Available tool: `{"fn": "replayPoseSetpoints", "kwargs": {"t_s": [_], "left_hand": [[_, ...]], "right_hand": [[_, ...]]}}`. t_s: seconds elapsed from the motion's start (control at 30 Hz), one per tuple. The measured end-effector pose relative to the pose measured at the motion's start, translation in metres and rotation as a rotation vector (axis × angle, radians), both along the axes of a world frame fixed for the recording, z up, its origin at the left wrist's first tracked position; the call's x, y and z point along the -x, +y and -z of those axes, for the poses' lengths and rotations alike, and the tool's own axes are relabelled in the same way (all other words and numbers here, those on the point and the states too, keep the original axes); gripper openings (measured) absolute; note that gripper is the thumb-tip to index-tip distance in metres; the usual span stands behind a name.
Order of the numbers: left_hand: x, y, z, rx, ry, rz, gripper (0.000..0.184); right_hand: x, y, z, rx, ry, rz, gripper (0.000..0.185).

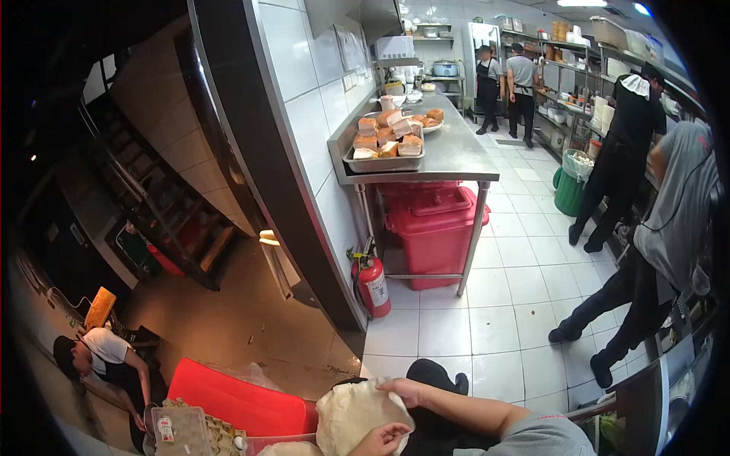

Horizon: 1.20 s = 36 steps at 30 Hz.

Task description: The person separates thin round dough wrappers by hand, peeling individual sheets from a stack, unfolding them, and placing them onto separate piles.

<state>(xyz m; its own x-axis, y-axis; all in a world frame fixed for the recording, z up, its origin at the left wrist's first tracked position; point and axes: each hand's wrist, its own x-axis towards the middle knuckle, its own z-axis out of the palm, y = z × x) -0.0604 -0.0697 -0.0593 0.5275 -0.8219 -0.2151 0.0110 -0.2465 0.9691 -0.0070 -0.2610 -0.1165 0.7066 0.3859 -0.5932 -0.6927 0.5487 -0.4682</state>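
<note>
A large, pale, floppy sheet [346, 414], rounded and dough-like, is held up at the bottom centre; I cannot tell exactly what it is. My right hand [403, 390] reaches in from the right and grips its upper right edge between thumb and fingers. Lower down, my left hand [384, 438] has its fingers curled at the sheet's lower right edge; part of this hand is cut off by the frame. Just left of the sheet, another pale piece [285, 450] lies in a clear-rimmed container. A red lid or panel [232, 403] leans behind it.
A steel counter [456, 148] carries a metal tray [384, 164] of browned blocks. Beneath stand a red bin [441, 235] and a fire extinguisher [372, 285]. Several people work along the right-hand shelves; another person [106, 357] bends at lower left near a clear plastic box [179, 432]. Stairs [175, 205] rise at left.
</note>
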Motion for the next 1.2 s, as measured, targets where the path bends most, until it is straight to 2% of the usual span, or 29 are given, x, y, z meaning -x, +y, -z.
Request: {"fn": "replayPoseSetpoints", "kwargs": {"t_s": [0.1,0.13,0.23,0.33,0.43,0.47,0.57,0.6,0.7,0.73,0.77,0.8,0.83,0.9,0.97,1.1,1.13,1.2], "left_hand": [[-0.021,0.029,0.001,-0.018,0.050,-0.010,0.026],[-0.028,0.037,-0.018,-0.017,-0.022,-0.042,0.025],[-0.038,0.058,-0.087,0.056,-0.151,-0.213,0.018],[-0.049,0.097,-0.087,-0.030,-0.273,-0.252,0.012],[-0.043,0.109,-0.080,-0.272,-0.282,-0.149,0.011],[-0.043,0.115,-0.065,-0.370,-0.306,-0.010,0.014],[-0.031,0.104,-0.029,-0.184,-0.213,-0.061,0.026],[-0.035,0.099,-0.006,-0.216,-0.080,-0.137,0.035],[-0.038,0.053,-0.020,-0.017,0.091,-0.390,0.034],[-0.046,0.041,0.002,0.115,0.140,-0.475,0.029],[-0.051,0.043,0.019,-0.003,0.073,-0.506,0.029],[-0.056,0.037,0.018,-0.119,0.002,-0.532,0.030],[-0.061,0.032,0.016,-0.236,-0.073,-0.553,0.032],[-0.064,0.030,0.013,-0.146,0.037,-0.658,0.036],[-0.061,0.032,0.019,-0.056,0.030,-0.681,0.036],[-0.051,0.030,0.032,0.051,0.000,-0.625,0.036],[-0.048,0.028,0.036,0.070,-0.004,-0.605,0.036],[-0.043,0.024,0.046,0.104,-0.006,-0.566,0.036]], "right_hand": [[-0.006,0.004,-0.005,0.038,-0.029,0.057,0.025],[-0.005,0.006,-0.034,0.015,-0.071,0.107,0.025],[-0.014,0.012,-0.060,-0.169,-0.229,0.197,0.027],[-0.021,0.010,-0.072,-0.213,-0.324,0.122,0.022],[-0.015,0.009,-0.066,-0.044,-0.239,0.061,0.019],[-0.012,0.010,-0.048,0.044,-0.203,0.027,0.019],[0.019,0.015,-0.015,0.374,-0.254,-0.211,0.023],[0.029,0.020,-0.028,0.460,-0.279,-0.291,0.023],[0.042,0.041,-0.035,0.469,-0.434,-0.363,0.035],[0.042,0.048,-0.035,0.524,-0.572,-0.395,0.040],[0.041,0.053,-0.035,0.580,-0.712,-0.425,0.045],[0.040,0.054,-0.037,0.639,-0.734,-0.469,0.044],[0.038,0.052,-0.031,0.593,-0.705,-0.478,0.045],[0.033,0.050,-0.015,0.496,-0.656,-0.497,0.048],[0.033,0.041,-0.013,0.506,-0.630,-0.506,0.052],[0.031,0.032,-0.001,0.535,-0.560,-0.449,0.052],[0.029,0.033,0.006,0.410,-0.470,-0.434,0.053],[0.032,0.036,0.011,0.377,-0.424,-0.316,0.054]]}}
